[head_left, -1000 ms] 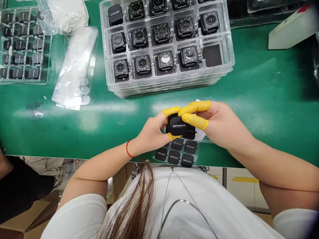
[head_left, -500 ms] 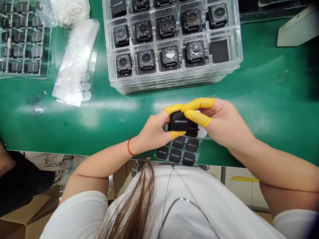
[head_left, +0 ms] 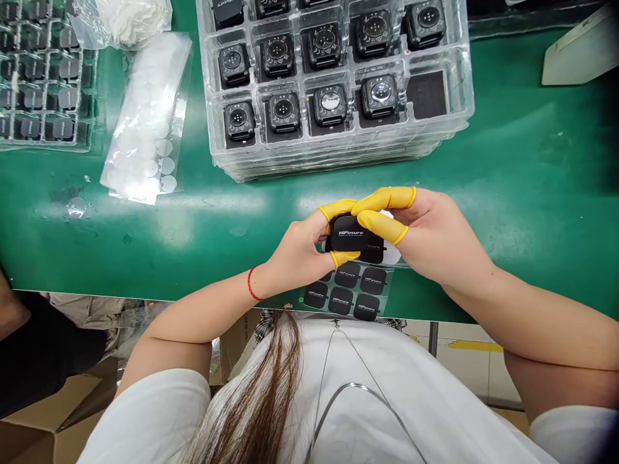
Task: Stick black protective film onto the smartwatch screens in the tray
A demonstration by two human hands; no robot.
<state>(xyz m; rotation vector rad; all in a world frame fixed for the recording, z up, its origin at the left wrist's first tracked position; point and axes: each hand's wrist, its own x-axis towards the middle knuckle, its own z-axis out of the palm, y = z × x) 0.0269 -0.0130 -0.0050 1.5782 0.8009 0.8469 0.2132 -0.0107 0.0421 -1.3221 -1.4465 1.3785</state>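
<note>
My left hand (head_left: 309, 248), with yellow finger cots on thumb and forefinger, grips a black square smartwatch body by its sides. Its face is turned up, covered by a black sticker (head_left: 349, 233) lettered "HiFuture". My right hand (head_left: 425, 229), also in yellow finger cots, pinches the sticker's upper right edge between thumb and forefinger. The fingertips hide that edge, so how far the sticker is stuck down cannot be seen. Below the hands lies a sheet of black "HiFuture" stickers (head_left: 341, 300), partly covered by the left hand and the watch.
A stack of clear plastic trays (head_left: 333, 154) holds several black smartwatches, backs up, with one bare compartment at its near right corner. Left of it lie bags of round clear stickers (head_left: 145, 122) and another watch tray (head_left: 41, 122). A pale box (head_left: 578, 55) stands at far right.
Both hands keep the same hold. The view has shifted very slightly, and the sticker and watch look almost unmoved.
</note>
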